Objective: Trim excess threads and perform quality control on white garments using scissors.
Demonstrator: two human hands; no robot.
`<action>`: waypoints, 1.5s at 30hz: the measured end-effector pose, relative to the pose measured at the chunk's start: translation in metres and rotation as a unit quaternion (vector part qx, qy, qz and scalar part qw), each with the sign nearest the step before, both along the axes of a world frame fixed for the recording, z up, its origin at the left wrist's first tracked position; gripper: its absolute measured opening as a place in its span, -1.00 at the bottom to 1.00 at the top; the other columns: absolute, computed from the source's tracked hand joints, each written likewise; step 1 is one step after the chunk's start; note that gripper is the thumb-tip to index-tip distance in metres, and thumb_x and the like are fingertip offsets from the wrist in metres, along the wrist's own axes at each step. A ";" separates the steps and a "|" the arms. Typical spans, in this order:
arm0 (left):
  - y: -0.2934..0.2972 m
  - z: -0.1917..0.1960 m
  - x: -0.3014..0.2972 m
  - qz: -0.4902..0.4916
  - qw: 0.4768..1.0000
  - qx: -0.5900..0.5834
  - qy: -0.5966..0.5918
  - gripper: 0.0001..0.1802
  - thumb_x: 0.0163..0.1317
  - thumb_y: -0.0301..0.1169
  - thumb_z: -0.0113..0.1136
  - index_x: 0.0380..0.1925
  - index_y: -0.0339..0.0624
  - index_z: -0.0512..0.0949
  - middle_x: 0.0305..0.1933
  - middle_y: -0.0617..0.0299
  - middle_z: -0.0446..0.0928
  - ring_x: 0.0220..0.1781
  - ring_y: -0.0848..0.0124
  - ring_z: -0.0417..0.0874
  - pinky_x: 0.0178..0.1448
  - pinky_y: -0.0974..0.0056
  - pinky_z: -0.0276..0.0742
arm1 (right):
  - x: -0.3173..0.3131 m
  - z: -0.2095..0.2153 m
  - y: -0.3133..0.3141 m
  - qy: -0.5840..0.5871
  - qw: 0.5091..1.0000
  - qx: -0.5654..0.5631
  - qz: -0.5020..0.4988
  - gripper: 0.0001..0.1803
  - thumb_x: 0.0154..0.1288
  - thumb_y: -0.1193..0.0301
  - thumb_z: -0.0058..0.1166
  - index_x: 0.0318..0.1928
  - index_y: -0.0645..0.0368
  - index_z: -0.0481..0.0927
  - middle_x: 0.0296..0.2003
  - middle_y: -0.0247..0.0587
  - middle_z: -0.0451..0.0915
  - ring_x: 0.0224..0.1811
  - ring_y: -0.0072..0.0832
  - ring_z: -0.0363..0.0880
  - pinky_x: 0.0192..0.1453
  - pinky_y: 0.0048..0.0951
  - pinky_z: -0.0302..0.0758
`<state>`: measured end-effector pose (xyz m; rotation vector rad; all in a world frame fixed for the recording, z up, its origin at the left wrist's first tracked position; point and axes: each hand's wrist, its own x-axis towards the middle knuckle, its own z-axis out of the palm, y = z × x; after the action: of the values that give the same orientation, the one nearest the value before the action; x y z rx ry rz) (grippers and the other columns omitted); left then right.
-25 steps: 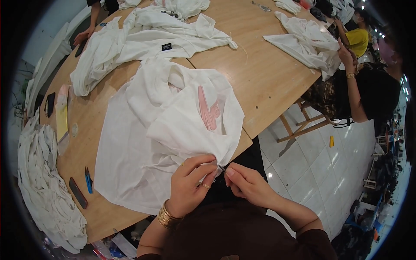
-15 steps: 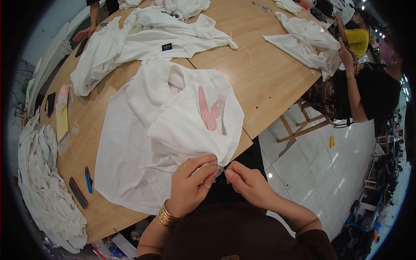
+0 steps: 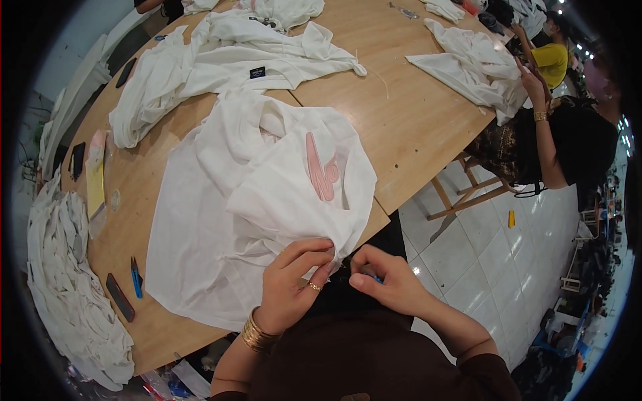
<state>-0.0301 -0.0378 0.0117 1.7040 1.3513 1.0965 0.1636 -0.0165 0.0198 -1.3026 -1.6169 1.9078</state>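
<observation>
A white shirt [image 3: 200, 227] with a pink raised motif [image 3: 323, 167] on it lies bunched across the table's near edge. At its lower right edge my left hand [image 3: 294, 275] is closed, pinching the cloth between thumb and fingers. Just to the right, a small gap from the cloth, my right hand [image 3: 391, 281] is curled round blue-handled thread snips [image 3: 378, 279]. Only a bit of blue shows; the palm and fingers hide the rest.
On the wooden table [image 3: 361, 127], another pair of blue snips [image 3: 136, 277] and a dark phone [image 3: 120, 297] lie left. More white garments [image 3: 267, 53] are piled beyond, and a white heap [image 3: 73, 287] is far left. A co-worker [image 3: 562, 140] sits at right, handling white cloth.
My right hand has drawn slightly right, away from the cloth edge, and blue now shows in it. My left hand keeps its pinch. Another person's hand at the far left has withdrawn.
</observation>
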 end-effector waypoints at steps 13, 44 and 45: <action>-0.003 0.004 -0.008 0.008 0.997 -0.075 -0.036 -0.92 0.04 -0.57 0.21 -0.41 -0.26 0.55 -0.17 0.18 0.58 -0.23 0.37 0.61 -0.19 0.37 0.52 | -0.013 -0.013 0.004 -0.121 0.920 0.366 -0.070 -0.73 0.08 0.51 0.20 -0.17 0.20 0.48 -0.54 -0.16 0.58 -0.58 -0.39 0.57 -0.52 -0.47 0.44; -0.001 -0.003 -0.013 -0.032 0.973 -0.188 -0.130 -0.83 0.24 -0.38 0.16 -0.26 -0.26 0.53 -0.30 0.27 0.54 -0.25 0.49 0.54 -0.11 0.38 0.44 | -0.019 -0.017 0.017 -0.151 0.889 0.432 -0.028 -0.76 0.10 0.41 0.20 -0.22 0.15 0.49 -0.53 -0.15 0.59 -0.54 -0.25 0.61 -0.50 -0.36 0.49; -0.003 -0.007 -0.013 -0.019 0.973 -0.175 -0.148 -0.83 0.25 -0.38 0.15 -0.25 -0.27 0.52 -0.29 0.28 0.53 -0.24 0.50 0.53 -0.10 0.38 0.44 | -0.020 -0.016 0.016 -0.155 0.903 0.400 -0.031 -0.77 0.12 0.39 0.19 -0.22 0.15 0.49 -0.52 -0.14 0.59 -0.54 -0.23 0.61 -0.50 -0.35 0.50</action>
<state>-0.0433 -0.0405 0.0048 1.2526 1.2319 0.9782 0.1438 0.0000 0.0041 -1.2693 -2.1379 0.8138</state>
